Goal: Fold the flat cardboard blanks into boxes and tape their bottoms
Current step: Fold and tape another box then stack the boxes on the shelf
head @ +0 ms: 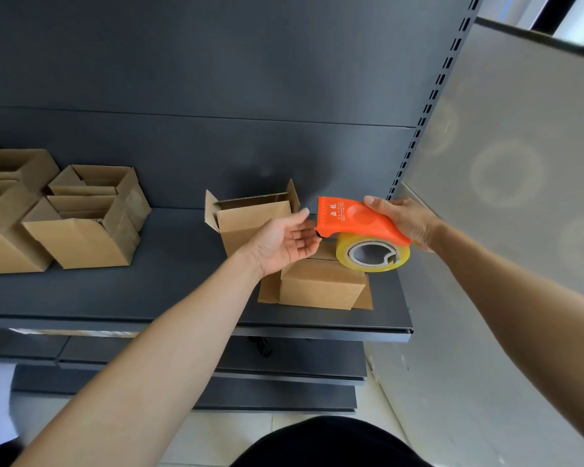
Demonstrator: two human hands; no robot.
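My right hand (407, 220) grips an orange tape dispenser (354, 217) with a roll of clear yellowish tape (373, 256) under it. It hovers above a small cardboard box (321, 288) lying bottom-up on the dark shelf (182, 264), its side flaps spread flat. My left hand (285, 242) is palm-up, its fingertips at the dispenser's front edge where the tape comes out; whether it pinches the tape end is unclear. Just behind stands another folded box (250, 224) with its top flaps up.
Several folded open boxes (81, 217) are grouped at the left of the shelf. A slotted upright (418, 129) and a grey side panel (520, 163) close the right end. Lower shelves (284, 372) and a pale floor lie below.
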